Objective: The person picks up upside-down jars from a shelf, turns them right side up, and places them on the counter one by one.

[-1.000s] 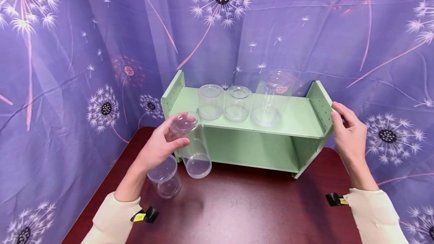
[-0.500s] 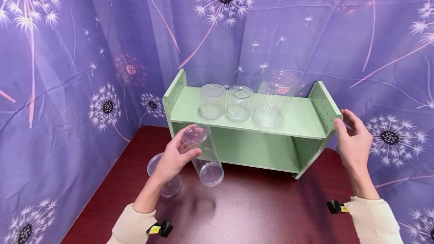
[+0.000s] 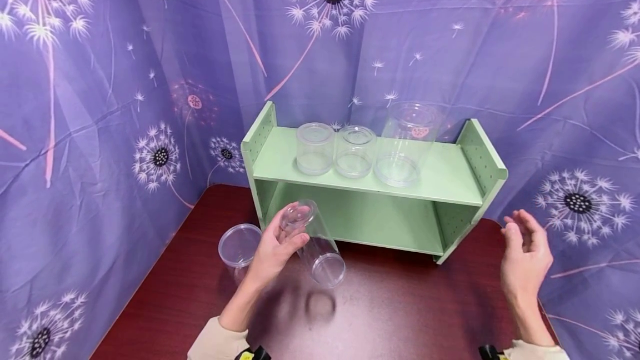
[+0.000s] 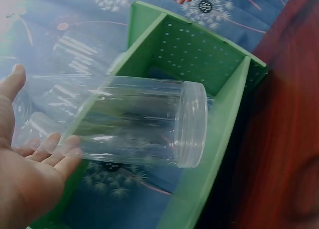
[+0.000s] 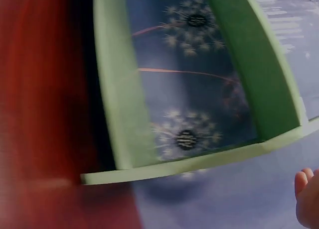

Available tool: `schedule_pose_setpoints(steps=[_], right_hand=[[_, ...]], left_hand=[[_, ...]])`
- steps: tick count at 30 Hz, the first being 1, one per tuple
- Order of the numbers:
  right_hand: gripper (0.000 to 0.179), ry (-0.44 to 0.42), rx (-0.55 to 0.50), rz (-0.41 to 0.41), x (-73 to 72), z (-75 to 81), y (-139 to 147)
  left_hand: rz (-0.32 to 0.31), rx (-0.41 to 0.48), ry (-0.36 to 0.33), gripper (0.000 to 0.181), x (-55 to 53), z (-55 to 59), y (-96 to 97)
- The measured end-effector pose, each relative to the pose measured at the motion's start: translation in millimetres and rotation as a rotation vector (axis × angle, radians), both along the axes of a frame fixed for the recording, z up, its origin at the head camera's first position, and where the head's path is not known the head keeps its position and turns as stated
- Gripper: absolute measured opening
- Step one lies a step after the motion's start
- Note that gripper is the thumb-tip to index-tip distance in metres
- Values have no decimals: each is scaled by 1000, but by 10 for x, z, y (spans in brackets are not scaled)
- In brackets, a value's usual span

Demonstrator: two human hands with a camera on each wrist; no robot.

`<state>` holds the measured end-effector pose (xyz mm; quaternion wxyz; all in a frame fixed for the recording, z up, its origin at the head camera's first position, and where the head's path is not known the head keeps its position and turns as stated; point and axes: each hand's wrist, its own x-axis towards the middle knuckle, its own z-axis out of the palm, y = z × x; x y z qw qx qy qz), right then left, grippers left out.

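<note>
Held jar (image 4: 124, 120): head, left wrist only

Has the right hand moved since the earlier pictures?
Yes: the right hand has moved off the green shelf, down and slightly right in the head view.

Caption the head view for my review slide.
Left hand grips a tilted clear jar in front of a green shelf bearing three more jars; the right hand holds nothing.

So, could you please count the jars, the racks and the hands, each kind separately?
Clear jars: 5 (3 on the rack, 1 in the left hand, 1 on the table)
Racks: 1
Hands: 2 (left, and right hand)
Total: 8
</note>
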<state>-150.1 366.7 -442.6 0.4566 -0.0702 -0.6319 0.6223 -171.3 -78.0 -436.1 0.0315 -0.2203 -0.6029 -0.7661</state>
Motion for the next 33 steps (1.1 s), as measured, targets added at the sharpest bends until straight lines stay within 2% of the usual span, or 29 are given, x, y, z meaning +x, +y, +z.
schedule_pose_setpoints(steps=[3,8,11,17,24,29,33], right_hand=[[34,-30,8,81,100,-204,-68],[36,-201,111,178,218,-487,-269],[37,-261,151,236,277,-616,-409],[38,-269,184,360,366,-839,-671],[46,-310,250,509,482,-966,-942],[53,-227,282,614,515,-1046,-1107],[58,-160,271,705,521,-1106,-1222]], left_hand=[[21,22,-2,73,15,-64,72],[43,85,-25,72,19,-169,170],[46,124,-46,72,27,-223,221],[69,192,-82,74,65,-331,318],[38,267,-94,71,90,-452,433],[34,303,-104,69,94,-450,517],[29,335,-150,69,111,-439,567]])
